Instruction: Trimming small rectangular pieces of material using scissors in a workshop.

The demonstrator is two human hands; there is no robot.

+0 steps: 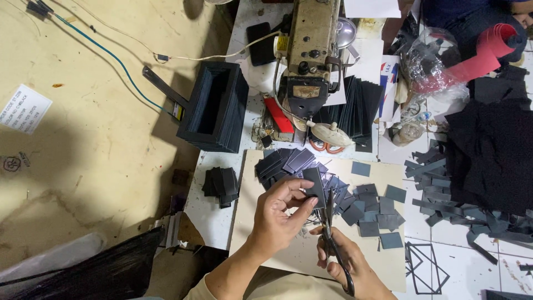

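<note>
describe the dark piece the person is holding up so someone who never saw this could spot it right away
Start at the old sewing machine at the top and drop straight down to the pale board strewn with dark rectangles. The piece is pinched in the left hand, just above the scissors in the right hand. Unlike its neighbours, it is lifted off the pile.

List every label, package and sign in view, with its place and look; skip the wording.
Paper label: far left on the tan surface, white tilted rectangle, dark print.
Sticker: on the sewing machine, small, yellow.
Plastic bag: upper right, clear, crumpled, beside a red roll.
Box: right of machine, white, blue-red marks.
</note>
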